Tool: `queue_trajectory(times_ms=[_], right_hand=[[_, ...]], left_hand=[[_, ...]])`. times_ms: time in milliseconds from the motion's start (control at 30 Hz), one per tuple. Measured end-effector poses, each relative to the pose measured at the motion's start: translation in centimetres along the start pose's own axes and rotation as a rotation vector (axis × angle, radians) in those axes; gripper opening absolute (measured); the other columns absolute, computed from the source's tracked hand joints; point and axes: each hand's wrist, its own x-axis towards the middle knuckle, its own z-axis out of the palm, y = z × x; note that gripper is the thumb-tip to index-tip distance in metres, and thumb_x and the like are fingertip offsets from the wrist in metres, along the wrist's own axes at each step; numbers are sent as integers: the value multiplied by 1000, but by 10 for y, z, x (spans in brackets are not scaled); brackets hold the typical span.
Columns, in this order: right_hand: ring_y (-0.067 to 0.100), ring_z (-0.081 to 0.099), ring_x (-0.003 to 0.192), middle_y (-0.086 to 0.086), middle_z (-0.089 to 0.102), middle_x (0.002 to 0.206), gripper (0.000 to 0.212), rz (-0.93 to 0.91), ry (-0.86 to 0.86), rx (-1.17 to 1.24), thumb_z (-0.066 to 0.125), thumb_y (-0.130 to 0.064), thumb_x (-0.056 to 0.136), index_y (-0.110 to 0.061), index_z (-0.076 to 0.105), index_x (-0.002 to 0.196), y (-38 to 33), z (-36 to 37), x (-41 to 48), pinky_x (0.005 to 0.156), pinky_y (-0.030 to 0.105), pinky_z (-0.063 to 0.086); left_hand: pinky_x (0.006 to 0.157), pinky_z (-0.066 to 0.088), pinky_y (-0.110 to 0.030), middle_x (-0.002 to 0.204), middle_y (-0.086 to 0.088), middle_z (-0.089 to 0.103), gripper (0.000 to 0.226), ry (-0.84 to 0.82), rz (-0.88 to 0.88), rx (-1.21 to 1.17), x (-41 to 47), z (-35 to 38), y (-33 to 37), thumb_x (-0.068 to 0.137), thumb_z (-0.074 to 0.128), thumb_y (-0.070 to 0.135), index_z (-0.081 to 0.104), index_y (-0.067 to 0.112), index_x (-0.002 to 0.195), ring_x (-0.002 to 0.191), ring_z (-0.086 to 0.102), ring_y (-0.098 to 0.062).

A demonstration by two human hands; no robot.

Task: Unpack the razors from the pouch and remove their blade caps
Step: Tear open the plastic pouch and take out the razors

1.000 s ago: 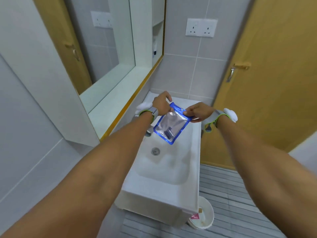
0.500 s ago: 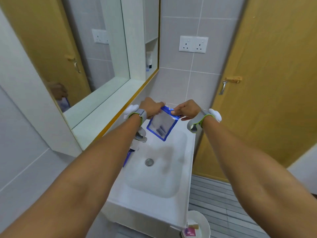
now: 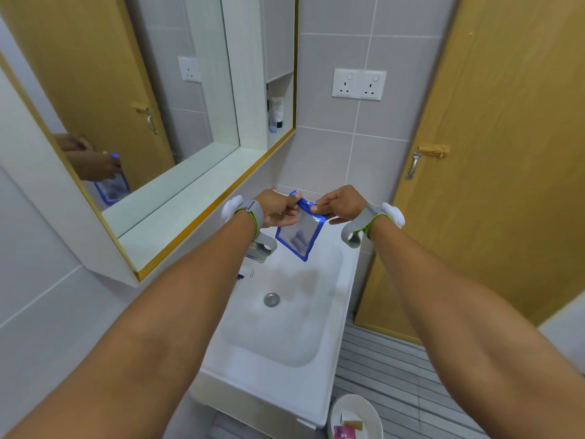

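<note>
The pouch [image 3: 300,231], clear with a blue border, hung over the back of the sink [image 3: 329,274], gripped at its top edge from both sides. Compared with half a second earlier, its top strip was more crumpled and pulled apart between the fingers, and it hung more nearly upright; the hands sat closer together and the view had dropped slightly, showing more of the basin. Dark, blurred shapes lay inside the pouch near its lower half; whether these were razors could not be made out.

The left hand [image 3: 278,209] was clenched on the top left corner of the pouch, thumb and fingers pinching the blue strip. The right hand [image 3: 343,202] pinched the top right corner in the same manner. Both wrists carried grey straps with green trim.

Below the pouch, the sink basin held only its metal drain plug [image 3: 271,299]. A tap [image 3: 258,251] stood at the left rim, partly hidden behind the left wrist. On the floor beside the sink, a white bin [image 3: 356,416] held a pink wrapper and a brown scrap. The mirror [image 3: 126,106] at left reflected the hands and pouch.
</note>
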Motion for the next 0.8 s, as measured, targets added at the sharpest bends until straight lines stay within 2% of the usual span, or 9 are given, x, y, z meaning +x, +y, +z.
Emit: queue_trajectory(times_ms=[133,267,400,533,700,800], right_hand=[[16,67,73,6,71,86,33,-8,-7,14,81,-26,75,-6,74,100,0,-4,-1,66,24,54],[15,66,73,6,72,86,30,-30,-15,-9,80,-25,77,-6,74,100,-3,-5,-1,67,24,54],[14,67,70,5,72,83,27,-32,-29,-38,79,-25,78,-7,75,97,-6,-1,-1,65,25,54],[15,71,71,5,74,89,31,-10,-55,33,77,-31,79,-8,75,100,-4,4,0,68,26,58],[18,70,73,1,72,86,31,38,-56,109,72,-32,84,-8,72,103,-4,7,0,74,31,58],[21,70,76,6,71,91,29,75,-56,119,71,-27,84,-6,72,103,-7,9,3,76,33,58]], left_hand=[[72,61,-31,86,-10,64,29,-13,-8,-27,0,3,1,87,69,31,64,2,90,77,65,-19],[65,62,-29,95,-12,68,34,7,4,-11,0,5,2,83,73,34,65,3,95,85,69,-23],[72,62,-31,92,-15,66,18,-11,10,-14,-1,7,7,91,63,16,64,0,100,79,68,-22],[72,61,-33,85,-14,62,8,-24,10,-25,1,5,11,93,54,2,61,0,91,76,67,-23],[70,61,-33,88,-16,66,9,-9,35,4,2,3,11,93,53,2,61,1,90,76,68,-25],[68,61,-30,89,-15,68,11,-11,49,53,4,1,11,93,53,4,63,0,96,75,68,-23]])
